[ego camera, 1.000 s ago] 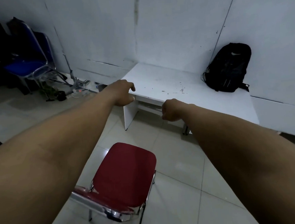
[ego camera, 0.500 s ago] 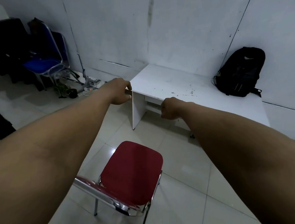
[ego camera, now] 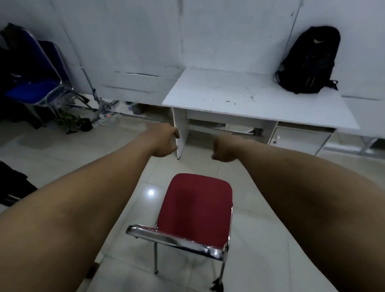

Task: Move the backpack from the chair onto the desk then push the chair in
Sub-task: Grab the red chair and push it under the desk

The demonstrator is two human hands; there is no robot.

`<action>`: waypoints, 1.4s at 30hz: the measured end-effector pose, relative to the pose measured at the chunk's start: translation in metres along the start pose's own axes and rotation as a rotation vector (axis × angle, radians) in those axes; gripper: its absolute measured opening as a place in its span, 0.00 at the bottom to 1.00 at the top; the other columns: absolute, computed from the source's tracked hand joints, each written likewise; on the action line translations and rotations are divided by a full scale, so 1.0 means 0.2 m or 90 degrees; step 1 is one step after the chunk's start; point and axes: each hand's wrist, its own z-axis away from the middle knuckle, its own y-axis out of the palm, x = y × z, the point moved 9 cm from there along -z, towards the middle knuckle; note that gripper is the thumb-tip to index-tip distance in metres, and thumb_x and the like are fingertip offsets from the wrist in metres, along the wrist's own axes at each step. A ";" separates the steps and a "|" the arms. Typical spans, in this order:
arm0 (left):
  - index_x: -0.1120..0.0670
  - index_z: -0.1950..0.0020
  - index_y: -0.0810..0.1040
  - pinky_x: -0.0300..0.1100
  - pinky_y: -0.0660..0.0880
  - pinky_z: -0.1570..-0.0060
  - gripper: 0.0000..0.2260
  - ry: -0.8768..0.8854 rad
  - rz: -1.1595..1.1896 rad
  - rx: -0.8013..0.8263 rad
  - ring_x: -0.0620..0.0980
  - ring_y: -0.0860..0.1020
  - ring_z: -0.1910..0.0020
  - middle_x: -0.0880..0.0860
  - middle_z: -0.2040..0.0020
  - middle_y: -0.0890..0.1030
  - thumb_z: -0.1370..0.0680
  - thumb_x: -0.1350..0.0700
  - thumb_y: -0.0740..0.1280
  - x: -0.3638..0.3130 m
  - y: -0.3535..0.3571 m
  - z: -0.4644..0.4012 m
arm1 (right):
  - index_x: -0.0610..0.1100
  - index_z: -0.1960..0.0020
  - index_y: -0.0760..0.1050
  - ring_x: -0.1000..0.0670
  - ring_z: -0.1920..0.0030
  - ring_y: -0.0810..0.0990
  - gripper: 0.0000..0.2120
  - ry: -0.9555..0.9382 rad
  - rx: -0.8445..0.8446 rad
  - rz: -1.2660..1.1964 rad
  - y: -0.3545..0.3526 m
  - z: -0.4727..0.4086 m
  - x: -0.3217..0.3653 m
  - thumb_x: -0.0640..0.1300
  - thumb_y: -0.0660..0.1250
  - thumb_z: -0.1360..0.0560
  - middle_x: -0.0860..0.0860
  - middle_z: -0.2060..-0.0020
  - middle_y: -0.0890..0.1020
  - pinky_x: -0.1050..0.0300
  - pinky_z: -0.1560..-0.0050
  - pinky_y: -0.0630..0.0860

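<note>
Backpack (ego camera: 309, 61): on desk (ego camera: 205, 88), against wall. Chair (ego camera: 197, 211): empty, apart from desk. Left hand (ego camera: 164, 141), right hand (ego camera: 224, 149): loosely clenched, holding nothing. Advice: grip backrest, push straight under.

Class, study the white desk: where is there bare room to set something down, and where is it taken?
The desk top is bare from its left edge across to the backpack, apart from some dark specks near the middle. The front strip ahead of the backpack is also free. The back right corner is taken: the backpack stands there against the wall.
</note>
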 end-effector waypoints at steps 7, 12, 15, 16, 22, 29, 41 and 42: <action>0.48 0.35 0.75 0.47 0.73 0.44 0.19 0.122 -0.031 0.137 0.52 0.75 0.42 0.52 0.38 0.75 0.24 0.46 0.69 0.22 0.37 0.17 | 0.39 0.38 0.79 0.42 0.43 0.81 0.17 0.094 0.058 -0.078 0.38 0.13 0.29 0.50 0.66 0.19 0.43 0.43 0.82 0.48 0.41 0.78; 0.49 0.33 0.74 0.46 0.72 0.43 0.26 0.192 0.012 0.247 0.51 0.74 0.40 0.51 0.39 0.75 0.27 0.38 0.69 0.25 0.61 0.36 | 0.39 0.39 0.79 0.42 0.46 0.81 0.18 0.138 0.130 -0.143 0.72 0.29 0.37 0.52 0.66 0.20 0.42 0.43 0.82 0.48 0.43 0.79; 0.48 0.33 0.73 0.45 0.73 0.43 0.36 0.219 0.073 0.317 0.48 0.74 0.43 0.48 0.39 0.75 0.35 0.30 0.70 0.20 0.77 0.50 | 0.42 0.36 0.77 0.43 0.45 0.80 0.27 0.144 0.125 -0.238 0.88 0.40 0.42 0.63 0.64 0.22 0.43 0.41 0.82 0.49 0.43 0.77; 0.48 0.32 0.71 0.45 0.73 0.44 0.39 0.216 0.077 0.337 0.48 0.74 0.44 0.48 0.39 0.75 0.37 0.28 0.71 0.19 0.81 0.52 | 0.43 0.32 0.75 0.43 0.42 0.79 0.33 0.142 0.127 -0.268 0.92 0.43 0.44 0.68 0.63 0.24 0.43 0.38 0.81 0.48 0.40 0.76; 0.45 0.29 0.66 0.49 0.75 0.43 0.46 0.207 0.031 0.413 0.48 0.74 0.43 0.47 0.38 0.74 0.43 0.32 0.75 0.17 1.09 0.67 | 0.51 0.34 0.75 0.47 0.45 0.81 0.43 0.082 0.177 -0.280 1.14 0.58 0.60 0.79 0.64 0.37 0.50 0.43 0.82 0.46 0.41 0.79; 0.48 0.36 0.74 0.49 0.79 0.50 0.22 0.237 -0.041 0.318 0.53 0.79 0.50 0.52 0.44 0.79 0.29 0.57 0.72 0.15 1.22 0.73 | 0.46 0.45 0.77 0.44 0.59 0.78 0.12 0.121 0.041 -0.066 1.16 0.60 0.53 0.36 0.70 0.27 0.45 0.52 0.82 0.51 0.57 0.77; 0.46 0.38 0.78 0.51 0.79 0.51 0.20 0.267 -0.048 0.187 0.55 0.80 0.52 0.52 0.49 0.81 0.28 0.61 0.71 0.13 1.16 0.62 | 0.50 0.42 0.80 0.46 0.62 0.79 0.12 0.157 -0.046 -0.002 1.10 0.51 0.49 0.40 0.70 0.25 0.48 0.56 0.83 0.52 0.57 0.80; 0.46 0.38 0.78 0.51 0.79 0.51 0.20 0.268 -0.047 0.184 0.55 0.81 0.52 0.52 0.49 0.82 0.28 0.62 0.70 0.13 1.16 0.61 | 0.50 0.42 0.80 0.47 0.63 0.78 0.12 0.161 -0.051 -0.004 1.09 0.50 0.48 0.40 0.70 0.25 0.49 0.57 0.83 0.53 0.58 0.78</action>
